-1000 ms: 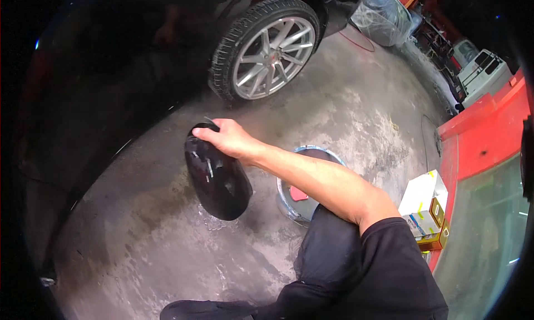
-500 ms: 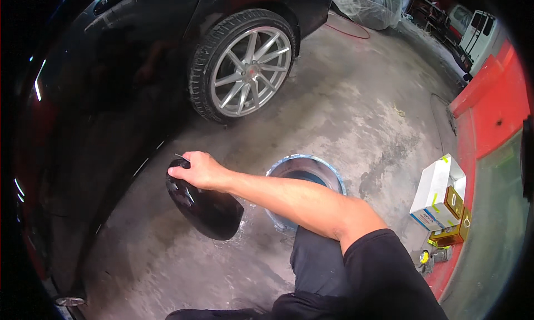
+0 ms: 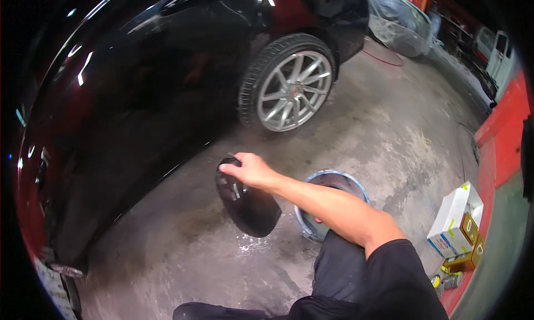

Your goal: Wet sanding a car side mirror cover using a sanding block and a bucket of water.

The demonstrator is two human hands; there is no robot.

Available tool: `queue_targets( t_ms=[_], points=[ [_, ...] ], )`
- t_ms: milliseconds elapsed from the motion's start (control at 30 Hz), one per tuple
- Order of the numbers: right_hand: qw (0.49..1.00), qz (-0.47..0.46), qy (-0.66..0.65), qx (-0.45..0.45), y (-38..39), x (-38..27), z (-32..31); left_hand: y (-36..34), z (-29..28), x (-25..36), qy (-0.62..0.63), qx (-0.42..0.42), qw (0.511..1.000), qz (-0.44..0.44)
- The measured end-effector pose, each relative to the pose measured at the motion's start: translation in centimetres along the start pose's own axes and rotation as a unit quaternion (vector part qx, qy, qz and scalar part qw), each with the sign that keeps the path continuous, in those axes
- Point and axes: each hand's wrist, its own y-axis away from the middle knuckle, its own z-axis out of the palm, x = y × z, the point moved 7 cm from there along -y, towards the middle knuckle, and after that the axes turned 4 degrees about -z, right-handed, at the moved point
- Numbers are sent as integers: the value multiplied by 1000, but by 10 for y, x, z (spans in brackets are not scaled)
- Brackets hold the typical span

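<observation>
My right hand (image 3: 248, 169) grips the upper end of a glossy black mirror cover (image 3: 250, 207), a curved car-mirror shell that hangs tilted above the concrete floor. Thumb and fingers are closed over its rim. Beneath the shell's lower end, a wet patch (image 3: 251, 245) glints on the floor. My forearm reaches across a round bucket (image 3: 359, 187) with a blue-edged rim and hides part of it. Something small and reddish shows in the bucket under the arm, too little of it to name. My left hand is out of sight.
A black car (image 3: 150, 114) runs along the left, its silver-spoked wheel (image 3: 295, 92) beyond my hand. At right, a white box (image 3: 453, 220) and golden tins (image 3: 464, 259) stand by a red wall (image 3: 503, 136). A plastic-wrapped object (image 3: 397, 22) and a red hose (image 3: 389, 58) lie farther back.
The view has turned left, so car, bucket and hand appear farther right. The mirror cover stays in my right hand, and more of the wet patch below it shows.
</observation>
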Motion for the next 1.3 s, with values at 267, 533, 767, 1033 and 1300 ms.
queue_targets(
  t_ms=[267, 533, 767, 1033, 1300],
  points=[
    [998, 19, 50, 30, -17, -4, -32, 28, -18, -7, 17, 52, 997, 60],
    [993, 97, -63, -20, -34, 35, 33, 92, -53, 13, -6, 116, 986, 115],
    [997, 59, -16, 51, -38, 36, 22, 88, -51, 34, -67, 89, 987, 112],
    [993, 105, -50, 16, -40, 38, 43, 100, -46, 59, -142, 130, 968, 163],
    [993, 109, -50, -17, -61, 39, 63, 150, -68, 89, -162, 158, 950, 216]
  ],
)
